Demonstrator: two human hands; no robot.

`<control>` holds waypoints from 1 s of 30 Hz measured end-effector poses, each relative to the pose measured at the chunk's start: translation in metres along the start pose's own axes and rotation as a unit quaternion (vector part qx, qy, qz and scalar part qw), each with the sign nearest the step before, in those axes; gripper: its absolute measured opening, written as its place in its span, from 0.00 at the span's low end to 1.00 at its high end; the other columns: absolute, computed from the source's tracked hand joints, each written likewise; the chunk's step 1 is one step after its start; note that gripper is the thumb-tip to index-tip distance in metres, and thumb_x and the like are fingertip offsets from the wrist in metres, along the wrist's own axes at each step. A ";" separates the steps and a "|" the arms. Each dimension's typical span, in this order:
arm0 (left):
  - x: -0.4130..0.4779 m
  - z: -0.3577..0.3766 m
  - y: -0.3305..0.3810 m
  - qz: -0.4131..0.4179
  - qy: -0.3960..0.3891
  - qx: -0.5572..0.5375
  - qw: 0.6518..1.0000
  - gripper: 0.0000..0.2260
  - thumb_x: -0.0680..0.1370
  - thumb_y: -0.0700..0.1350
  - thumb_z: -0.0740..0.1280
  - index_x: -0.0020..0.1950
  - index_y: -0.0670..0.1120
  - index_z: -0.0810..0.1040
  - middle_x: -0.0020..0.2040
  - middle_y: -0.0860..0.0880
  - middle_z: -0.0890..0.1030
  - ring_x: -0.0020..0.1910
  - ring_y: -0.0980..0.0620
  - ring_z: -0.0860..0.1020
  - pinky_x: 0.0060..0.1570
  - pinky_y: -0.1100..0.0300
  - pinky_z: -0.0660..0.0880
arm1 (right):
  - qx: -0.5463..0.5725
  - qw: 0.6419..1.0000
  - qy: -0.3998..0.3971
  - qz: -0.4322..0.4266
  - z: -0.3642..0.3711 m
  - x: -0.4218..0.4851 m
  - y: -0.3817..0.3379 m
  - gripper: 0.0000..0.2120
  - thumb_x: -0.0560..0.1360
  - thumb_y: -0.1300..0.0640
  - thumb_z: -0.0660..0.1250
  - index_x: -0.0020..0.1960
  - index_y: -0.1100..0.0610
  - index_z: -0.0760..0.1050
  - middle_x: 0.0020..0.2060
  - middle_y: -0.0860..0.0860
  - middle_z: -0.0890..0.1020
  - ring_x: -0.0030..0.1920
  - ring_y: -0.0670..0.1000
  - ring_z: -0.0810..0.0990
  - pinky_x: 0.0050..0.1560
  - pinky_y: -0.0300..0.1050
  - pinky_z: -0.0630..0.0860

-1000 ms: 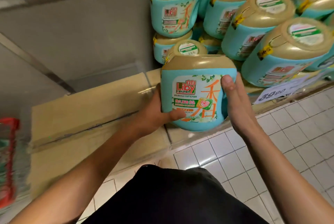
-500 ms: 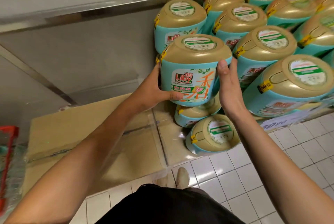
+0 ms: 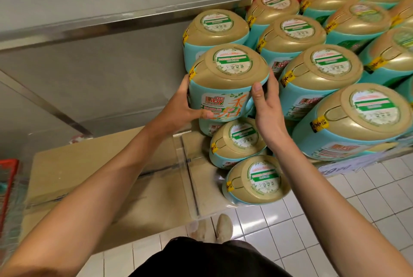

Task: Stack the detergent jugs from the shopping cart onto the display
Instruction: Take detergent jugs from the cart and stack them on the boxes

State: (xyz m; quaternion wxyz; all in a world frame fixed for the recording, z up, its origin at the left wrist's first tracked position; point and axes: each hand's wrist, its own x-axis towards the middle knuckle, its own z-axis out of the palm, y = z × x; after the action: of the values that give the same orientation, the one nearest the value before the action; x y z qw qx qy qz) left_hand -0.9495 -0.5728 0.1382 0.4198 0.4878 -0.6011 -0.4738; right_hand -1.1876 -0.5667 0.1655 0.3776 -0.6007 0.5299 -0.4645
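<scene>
Nearest: cardboard box (image 3: pixel 107 176), with two lower jugs (image 3: pixel 254 180) at its right end. Above them, left hand (image 3: pixel 178 107) and right hand (image 3: pixel 266 107) each kept a closed grip on the sides of the upright detergent jug (image 3: pixel 228 75). Just beyond and right stood the display stack (image 3: pixel 321 69). Contact with the stack: could not tell.

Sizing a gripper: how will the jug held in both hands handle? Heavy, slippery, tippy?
Probably heavy: left hand and right hand both clamp the held jug. Likely rigid: no denting shows under the grip. Glossy rounded lid may be slippery.
</scene>
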 end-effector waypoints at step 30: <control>0.000 0.039 -0.014 -0.058 0.110 -0.012 0.992 0.41 0.74 0.41 0.81 0.82 0.48 0.62 0.73 0.49 0.77 0.71 0.60 0.76 0.64 0.59 0.80 | -0.048 0.998 -0.027 0.006 0.011 -0.020 0.015 0.29 0.88 0.53 0.59 0.86 0.57 0.53 0.83 0.53 0.62 0.83 0.49 0.60 0.83 0.51 0.59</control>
State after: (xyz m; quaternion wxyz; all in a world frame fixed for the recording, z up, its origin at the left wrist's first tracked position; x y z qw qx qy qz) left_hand -0.9850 -0.5672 0.1171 0.4612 0.5659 -0.5160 -0.4481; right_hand -1.1818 -0.5497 0.1449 0.3651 -0.6272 0.5448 -0.4202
